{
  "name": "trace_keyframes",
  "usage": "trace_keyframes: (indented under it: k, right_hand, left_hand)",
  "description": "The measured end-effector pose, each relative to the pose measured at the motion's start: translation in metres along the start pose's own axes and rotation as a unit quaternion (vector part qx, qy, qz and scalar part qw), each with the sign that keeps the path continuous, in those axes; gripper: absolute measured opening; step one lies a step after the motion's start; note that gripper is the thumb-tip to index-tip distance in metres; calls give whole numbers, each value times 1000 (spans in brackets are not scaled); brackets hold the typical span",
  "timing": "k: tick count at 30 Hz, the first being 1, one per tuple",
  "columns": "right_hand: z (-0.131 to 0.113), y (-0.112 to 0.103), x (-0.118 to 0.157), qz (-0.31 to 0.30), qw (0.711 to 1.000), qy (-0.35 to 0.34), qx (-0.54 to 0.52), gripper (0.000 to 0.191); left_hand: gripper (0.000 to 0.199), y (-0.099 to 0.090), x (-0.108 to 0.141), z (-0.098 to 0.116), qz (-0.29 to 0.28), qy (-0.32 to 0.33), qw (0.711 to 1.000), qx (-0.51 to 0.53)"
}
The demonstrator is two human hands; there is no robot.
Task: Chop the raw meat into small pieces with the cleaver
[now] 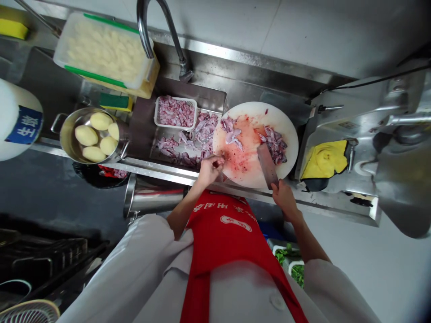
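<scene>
A round white cutting board (247, 110), stained red, lies over the sink edge. My right hand (284, 197) is closed on the handle of a cleaver (267, 165), whose broad blade rests over the board's right part, beside a pile of dark raw meat pieces (274, 142). At the board's lower left edge is my left hand (211, 170), its fingers pinched together; what they hold is too small to name. Pale raw pieces (233, 135) lie on the board's upper left. More raw pieces (205, 128) are in the sink, around a white basket (195, 117) of small chopped meat.
At the left stand a metal pot (67, 142) with several peeled potatoes and a lidded plastic container (104, 51). A faucet (184, 67) rises behind the sink. To the right, a yellow cloth (325, 159) lies on a metal machine (363, 139).
</scene>
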State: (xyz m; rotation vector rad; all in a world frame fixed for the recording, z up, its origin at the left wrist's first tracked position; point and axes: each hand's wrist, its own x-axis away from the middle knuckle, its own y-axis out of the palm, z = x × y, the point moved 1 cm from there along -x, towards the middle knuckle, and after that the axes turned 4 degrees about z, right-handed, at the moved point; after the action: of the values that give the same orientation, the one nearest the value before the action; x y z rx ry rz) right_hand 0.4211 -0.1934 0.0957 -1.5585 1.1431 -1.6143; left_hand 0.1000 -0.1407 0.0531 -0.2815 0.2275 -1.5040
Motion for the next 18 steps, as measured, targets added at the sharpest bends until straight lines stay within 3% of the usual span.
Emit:
trace_keyframes:
  k: [3,5,7,10,14,18]
  right_hand:
    - [-5,3,1,-3,1000,4,-13,30]
    - [-7,5,2,-1,1000,8,-23,29]
    - [-5,6,4,2,999,9,-31,29]
    - [-1,8,11,-3,999,15,-39,29]
    - [-1,10,23,-17,999,36,-37,28]
    - [-11,2,36,-25,999,30,-22,28]
  left_hand:
    - [12,33,-19,25,-77,75,990,-90]
    - [8,56,-32,28,-144,100,977,-121]
    - [10,70,-45,20,-175,123,966,-144]
    - [23,74,-60,2,-177,156,958,-164]
    - [24,67,-64,-12,-195,170,957,-129]
    - [25,62,-49,-11,-124,124,981,-79]
